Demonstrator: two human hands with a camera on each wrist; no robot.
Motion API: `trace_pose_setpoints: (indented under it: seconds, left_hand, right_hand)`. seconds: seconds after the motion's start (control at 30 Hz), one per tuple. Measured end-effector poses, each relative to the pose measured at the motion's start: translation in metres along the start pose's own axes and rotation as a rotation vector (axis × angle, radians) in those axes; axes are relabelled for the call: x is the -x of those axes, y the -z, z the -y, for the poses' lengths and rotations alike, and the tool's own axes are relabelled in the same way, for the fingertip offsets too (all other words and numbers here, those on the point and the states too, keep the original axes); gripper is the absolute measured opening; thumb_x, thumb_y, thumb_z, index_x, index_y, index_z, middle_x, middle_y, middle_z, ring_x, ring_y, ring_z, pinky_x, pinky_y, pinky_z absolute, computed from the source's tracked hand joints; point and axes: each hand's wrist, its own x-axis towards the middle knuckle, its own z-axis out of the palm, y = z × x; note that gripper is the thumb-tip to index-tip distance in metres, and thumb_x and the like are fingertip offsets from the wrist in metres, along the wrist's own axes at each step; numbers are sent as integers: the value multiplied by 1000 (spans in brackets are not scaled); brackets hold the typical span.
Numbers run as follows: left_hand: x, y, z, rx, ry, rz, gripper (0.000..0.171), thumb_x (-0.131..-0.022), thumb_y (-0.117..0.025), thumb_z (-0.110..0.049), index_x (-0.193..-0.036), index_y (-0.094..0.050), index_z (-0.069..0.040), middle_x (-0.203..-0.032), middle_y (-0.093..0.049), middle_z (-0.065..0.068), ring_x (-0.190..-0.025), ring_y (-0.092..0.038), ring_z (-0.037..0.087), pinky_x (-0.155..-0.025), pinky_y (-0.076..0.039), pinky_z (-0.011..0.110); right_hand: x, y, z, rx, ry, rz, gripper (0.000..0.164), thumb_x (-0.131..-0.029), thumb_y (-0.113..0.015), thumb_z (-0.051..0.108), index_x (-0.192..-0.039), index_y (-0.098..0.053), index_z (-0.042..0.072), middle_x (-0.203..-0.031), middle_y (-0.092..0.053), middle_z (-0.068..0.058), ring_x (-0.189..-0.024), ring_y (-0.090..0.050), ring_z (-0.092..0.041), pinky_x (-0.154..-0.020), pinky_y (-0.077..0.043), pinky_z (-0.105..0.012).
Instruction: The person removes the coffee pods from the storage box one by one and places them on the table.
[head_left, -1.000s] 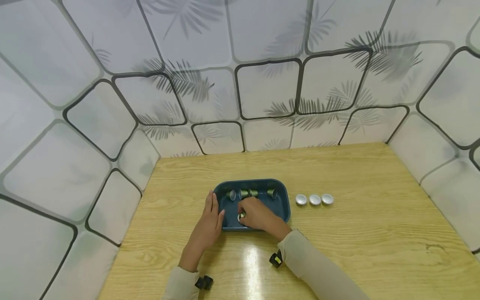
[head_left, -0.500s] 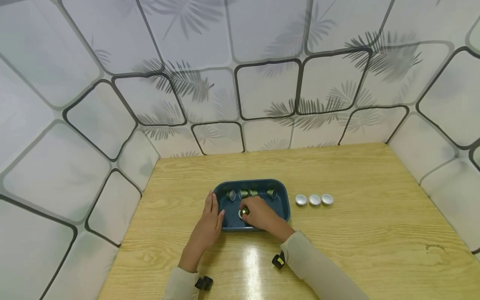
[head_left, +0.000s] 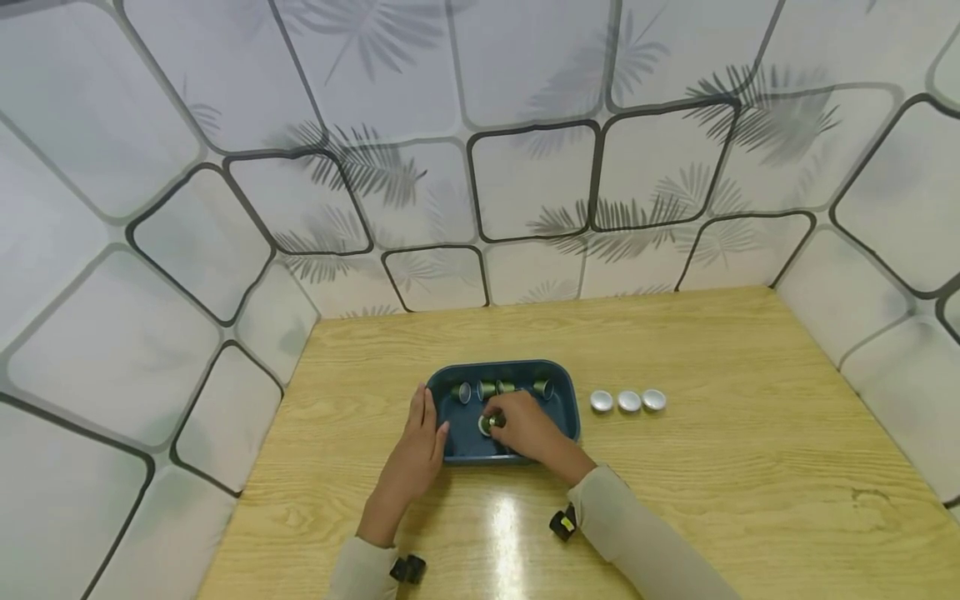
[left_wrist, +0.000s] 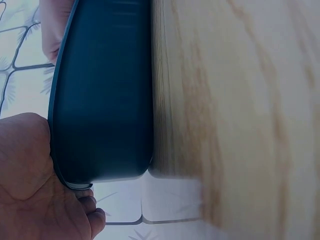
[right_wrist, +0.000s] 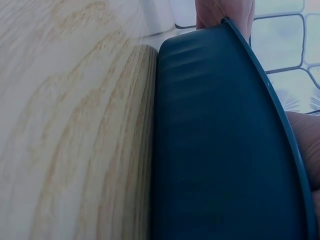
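My right hand (head_left: pixel 521 425) reaches into a dark blue tray (head_left: pixel 468 457) and pinches a small green coffee capsule (head_left: pixel 496 422) by its body, the pale rim facing left. Several more green capsules (head_left: pixel 461 392) lie on their sides in a row along the tray's far wall. My left hand (head_left: pixel 411 454) rests against the tray's left side, fingers extended along the outer wall and thumb at the near left corner. In the left wrist view, the palm (left_wrist: pixel 25 180) presses at the tray's rim. The tray's outer wall (right_wrist: pixel 220 135) hides the capsules in both wrist views.
Three small silver-topped round pieces (head_left: pixel 629 402) stand in a row on the wooden table (head_left: pixel 720 475), right of the tray. A cloth with a leaf and stone pattern (head_left: pixel 536 183) encloses the table's back and sides.
My right hand has shifted slightly right and away from the near wall, carrying the capsule, which has turned in the fingers. My left hand stays at the tray's side.
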Motion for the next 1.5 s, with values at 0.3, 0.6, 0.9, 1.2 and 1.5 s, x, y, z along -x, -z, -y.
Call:
trace_pose_setpoints:
  seconds: [0.3,0.6,0.9,1.2,1.5]
  left_hand:
    - [1,-1,-1,-13,6,-1,65,-111,-43,-22,-155,-14,15,-165,-4,30,-151,-18,42,-113,-35,52]
    - [2,0,-1,-7,12,13,65,-111,-43,-22,-156,-12,14,-166,-1,28,-152,-17,42,-113,-36,53]
    - [2,0,-1,-10,13,15,65,-111,-43,-21,-156,-12,14,-165,-3,30,-151,-17,42,-113,-36,53]
    - [0,1,-3,-10,12,12,66,-112,-42,-23,-156,-11,14,-165,-5,31,-151,-18,42,-113,-36,53]
    - [0,0,-1,-13,10,15,65,-112,-41,-23,-156,-11,15,-165,-4,31,-151,-18,43,-114,-35,53]
  right_hand:
    - [4,6,-4,-6,-33,5,16,-87,-79,6,-102,-77,13,-101,-74,-1,-85,-69,-13,-73,-57,-32]
    - [6,9,-9,10,-18,1,27,-86,-79,-1,-111,-77,10,-104,-74,-4,-88,-69,-16,-75,-57,-35]
    - [8,11,-9,65,-53,73,36,-85,-78,-4,-119,-75,8,-97,-70,-1,-87,-65,-15,-74,-56,-36]
    - [7,14,-9,62,-59,94,38,-84,-79,-6,-119,-74,8,-97,-69,-2,-88,-65,-17,-76,-56,-38]
    - [5,9,-11,82,-39,88,34,-85,-84,12,-117,-74,6,-85,-63,5,-77,-58,-11,-71,-53,-35]
